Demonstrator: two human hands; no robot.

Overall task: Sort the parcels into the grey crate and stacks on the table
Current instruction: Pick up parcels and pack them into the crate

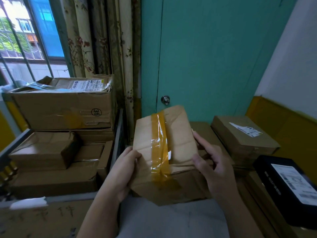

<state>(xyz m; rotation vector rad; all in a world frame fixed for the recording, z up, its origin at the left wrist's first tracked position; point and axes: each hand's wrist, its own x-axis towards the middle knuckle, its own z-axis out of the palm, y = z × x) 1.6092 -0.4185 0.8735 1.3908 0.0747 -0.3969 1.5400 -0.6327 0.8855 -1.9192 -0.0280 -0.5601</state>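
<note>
The grey crate [118, 134] at left holds stacked boxes [56, 110]. Just right of it, a taped brown parcel [180, 140] is held tilted between both grips: the left grip [123, 169] clasps its left edge, the right grip [214, 169] its right edge.

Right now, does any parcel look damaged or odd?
Yes. The parcel held by the left hand and right hand is creased and dented. The big box at the left has a torn, ragged top.

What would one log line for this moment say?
step: sorting | parcel: taped, held in air | left hand: grips its left edge | right hand: grips its right edge | grey crate: holds boxes
</note>
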